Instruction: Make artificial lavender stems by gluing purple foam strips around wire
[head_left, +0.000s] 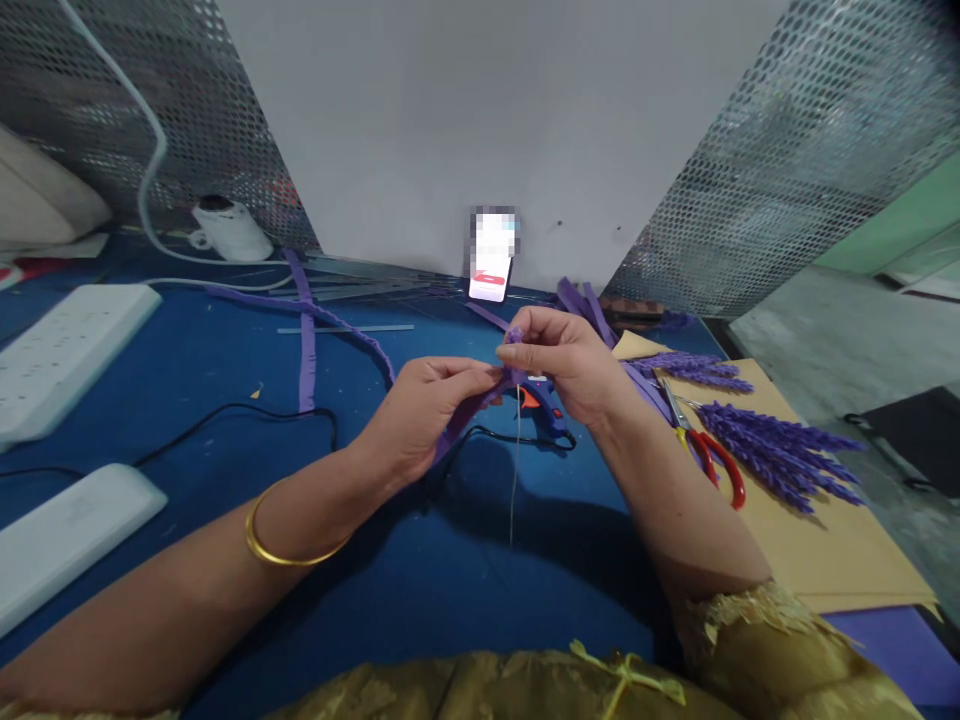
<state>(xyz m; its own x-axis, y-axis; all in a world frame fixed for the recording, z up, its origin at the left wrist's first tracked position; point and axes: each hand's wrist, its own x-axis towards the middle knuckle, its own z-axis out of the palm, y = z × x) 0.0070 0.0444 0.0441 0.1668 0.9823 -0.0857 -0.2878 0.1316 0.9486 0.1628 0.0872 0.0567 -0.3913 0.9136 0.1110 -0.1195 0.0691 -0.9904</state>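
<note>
Nearest lies the gold-olive garment (450, 690) of the person, with a ruffled sleeve (772, 640) on the right arm. At the lower right corner a purple sheet (904, 650) shows from beneath brown paper (840, 560). A gold bangle (259, 535) circles the left forearm, and the near white power strip (75, 540) lies on the blue table (420, 600) further left. Ahead of the chest, a thin stem (516, 470) hangs down between the hands from a small purple tip (515, 338). The left hand (424, 410) grasps the purple strip (456, 428), thumb on top; the strip slants down from its fingertips, below the palm's inner side. The right hand (574, 360) pinches the purple tip between thumb and forefinger, so that it pokes up just beside the fingertips; the two hands almost meet there. Just beyond and below the right fingers lies a blue glue gun (553, 410) with an orange trigger. To the right, red-handled scissors (724, 465) and purple flower sprigs (780, 455) rest on the brown paper. Left of the hands, a loose purple strip (307, 350) lies flat on the table. Farther off, a lit phone (487, 275) leans against a pale panel (487, 110), and a white cup (236, 232) lies near the perforated mesh (247, 140)
</note>
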